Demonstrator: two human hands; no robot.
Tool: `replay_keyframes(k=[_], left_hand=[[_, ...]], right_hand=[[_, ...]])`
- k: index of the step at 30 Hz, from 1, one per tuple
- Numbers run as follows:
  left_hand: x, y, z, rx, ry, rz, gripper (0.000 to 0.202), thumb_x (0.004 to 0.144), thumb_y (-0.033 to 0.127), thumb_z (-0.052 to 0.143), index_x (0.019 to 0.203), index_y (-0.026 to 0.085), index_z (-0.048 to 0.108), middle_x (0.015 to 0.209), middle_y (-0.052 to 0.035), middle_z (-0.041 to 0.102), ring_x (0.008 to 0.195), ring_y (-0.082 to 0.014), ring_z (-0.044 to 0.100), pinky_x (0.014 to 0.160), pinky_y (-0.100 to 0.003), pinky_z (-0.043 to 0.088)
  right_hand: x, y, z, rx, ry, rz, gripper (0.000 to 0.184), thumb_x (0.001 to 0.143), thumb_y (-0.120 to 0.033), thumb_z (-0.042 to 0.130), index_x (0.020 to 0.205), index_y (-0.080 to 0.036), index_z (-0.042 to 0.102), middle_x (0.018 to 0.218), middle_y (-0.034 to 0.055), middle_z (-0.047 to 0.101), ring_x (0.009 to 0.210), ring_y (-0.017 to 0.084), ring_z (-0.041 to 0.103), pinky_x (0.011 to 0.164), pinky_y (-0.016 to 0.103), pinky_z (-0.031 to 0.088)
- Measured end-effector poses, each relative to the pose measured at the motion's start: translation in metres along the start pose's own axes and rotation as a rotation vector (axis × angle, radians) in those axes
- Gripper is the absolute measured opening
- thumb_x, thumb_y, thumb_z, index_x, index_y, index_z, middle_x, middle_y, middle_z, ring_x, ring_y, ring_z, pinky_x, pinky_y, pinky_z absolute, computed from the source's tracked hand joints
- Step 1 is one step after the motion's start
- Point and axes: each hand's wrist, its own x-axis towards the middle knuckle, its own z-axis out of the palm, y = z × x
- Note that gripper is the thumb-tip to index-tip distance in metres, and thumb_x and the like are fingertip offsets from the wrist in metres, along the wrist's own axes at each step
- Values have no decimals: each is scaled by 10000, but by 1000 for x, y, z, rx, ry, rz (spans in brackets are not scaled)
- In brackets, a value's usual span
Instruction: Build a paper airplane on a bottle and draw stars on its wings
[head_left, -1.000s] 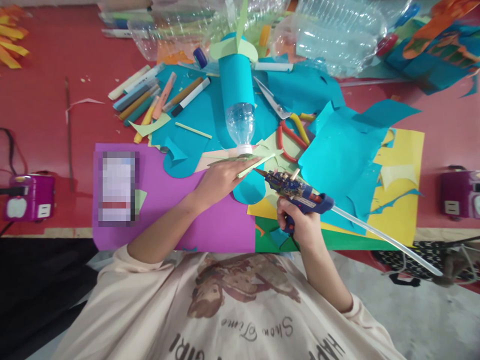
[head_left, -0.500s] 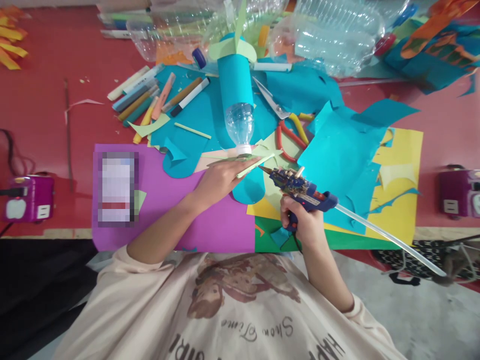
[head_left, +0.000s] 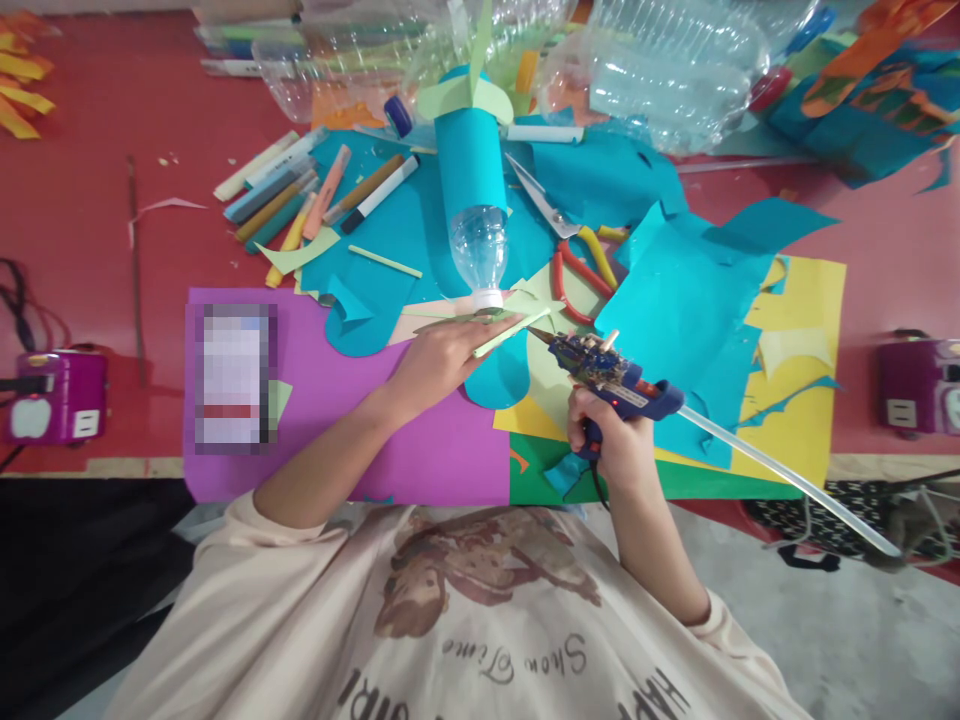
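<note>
Two hands: right hand (head_left: 611, 445) clenched round glue gun (head_left: 622, 380), nozzle (head_left: 559, 343) now drawn back from pale green strip (head_left: 511, 330) pinched in left hand (head_left: 442, 362); glue pass likely done.

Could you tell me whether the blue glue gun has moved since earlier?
Yes: the blue hot-glue gun in the right hand has shifted right, away from the clear bottle's white cap.
</note>
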Motion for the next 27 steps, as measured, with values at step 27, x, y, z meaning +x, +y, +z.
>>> replay_keyframes(k=[27], left_hand=[[0,0,0,55,33,65,406,1056,330,328,1380,186,527,1133,-79,730,1059,-185,699,905,-281,558]], right_hand=[[3,-3,-6,22,83,-36,240,660,-306,693,508,-210,534,395,-45,495,318,90,424,317,232,345]])
